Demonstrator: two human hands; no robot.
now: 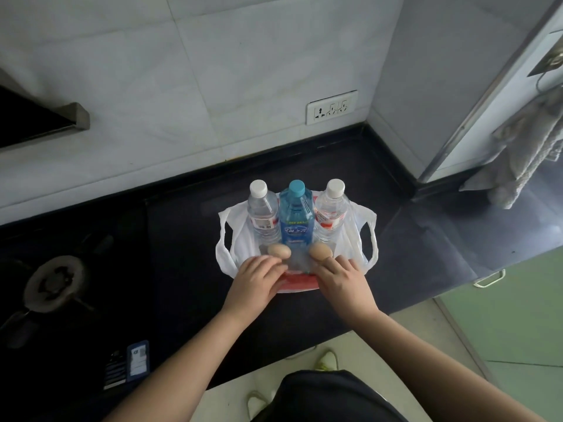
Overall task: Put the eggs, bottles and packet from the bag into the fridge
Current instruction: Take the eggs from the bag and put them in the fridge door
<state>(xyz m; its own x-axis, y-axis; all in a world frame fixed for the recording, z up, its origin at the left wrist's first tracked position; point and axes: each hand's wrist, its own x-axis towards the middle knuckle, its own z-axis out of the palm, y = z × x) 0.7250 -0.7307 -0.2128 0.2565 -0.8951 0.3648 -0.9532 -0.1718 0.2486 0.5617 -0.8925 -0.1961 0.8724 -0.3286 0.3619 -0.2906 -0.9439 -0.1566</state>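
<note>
A white plastic bag lies spread flat on the black counter. On it stand three bottles: a clear one with a white cap at left, a blue one in the middle, and a second clear one at right. Two brown eggs rest in front of them. A red packet lies at the bag's near edge, partly under my hands. My left hand touches the left egg with its fingertips. My right hand touches the right egg. Neither egg is lifted.
A gas burner sits on the hob at left, with a dark phone-like item near the counter's front edge. A wall socket is behind the bag. A grey cloth hangs at right above green cabinets.
</note>
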